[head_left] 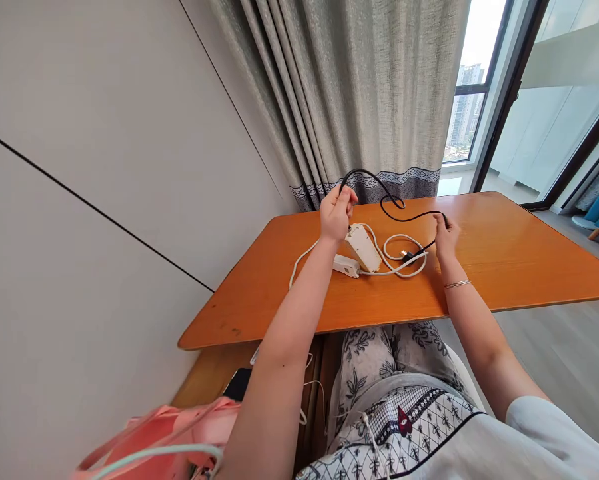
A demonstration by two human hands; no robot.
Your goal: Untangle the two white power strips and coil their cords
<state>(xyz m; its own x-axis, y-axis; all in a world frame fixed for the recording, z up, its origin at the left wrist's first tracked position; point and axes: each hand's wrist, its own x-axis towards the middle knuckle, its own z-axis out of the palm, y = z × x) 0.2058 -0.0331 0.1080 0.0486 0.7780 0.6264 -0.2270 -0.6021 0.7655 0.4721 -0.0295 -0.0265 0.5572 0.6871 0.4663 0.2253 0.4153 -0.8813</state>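
Observation:
A black power cord [379, 179] runs in loose loops between my two hands above the wooden table. My left hand [336, 210] is closed around one part of it, raised over the table's far side. At the right, my right hand [446, 237] pinches another stretch, and from there the cord drops to a black plug [408, 257] lying on the tabletop. Between the hands lie a white power strip [364, 248] and a smaller white block [346, 266]. A white cable [402, 272] loops beside them, under the black plug.
The orange-brown table [519, 253] reaches from the wall at the left toward the window side. Grey curtains [379, 87] hang behind it. Below the table at lower left are a pink bag [179, 433] and a dark phone-like object [238, 384].

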